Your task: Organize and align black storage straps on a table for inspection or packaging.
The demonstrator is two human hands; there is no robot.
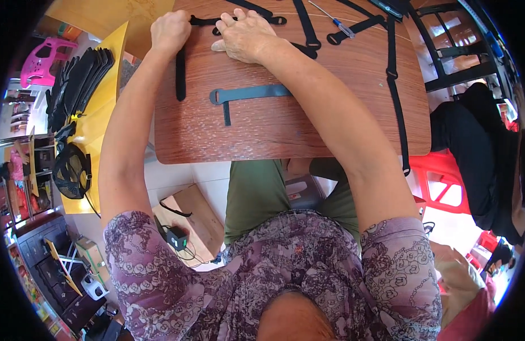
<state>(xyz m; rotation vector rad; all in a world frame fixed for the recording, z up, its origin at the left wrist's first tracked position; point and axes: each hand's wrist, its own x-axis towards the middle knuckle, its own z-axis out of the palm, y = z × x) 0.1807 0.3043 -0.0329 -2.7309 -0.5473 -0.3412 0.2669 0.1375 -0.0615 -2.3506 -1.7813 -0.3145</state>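
Across the far side of the brown wooden table [330, 131] lies a black strap [204, 21] with a slotted end. My left hand [170, 34] is closed in a fist at the strap's left end. Over its middle rests my right hand [244, 37], palm down with fingers spread. Another black strap [181, 74] hangs toward me below my left hand. Nearer me are a grey-blue strap [248, 93], partly under my right forearm, and a short black strip [226, 115] touching it. More black straps [307, 25] lie farther right, beside a screwdriver [343, 28].
A yellow board [106, 102] at left bears a pile of black straps [83, 79] and a black mesh item [72, 170]. One long strap [398, 108] runs over the table's right edge. A cardboard box [197, 210], a red stool [436, 176] and a person in black [473, 148] are nearby.
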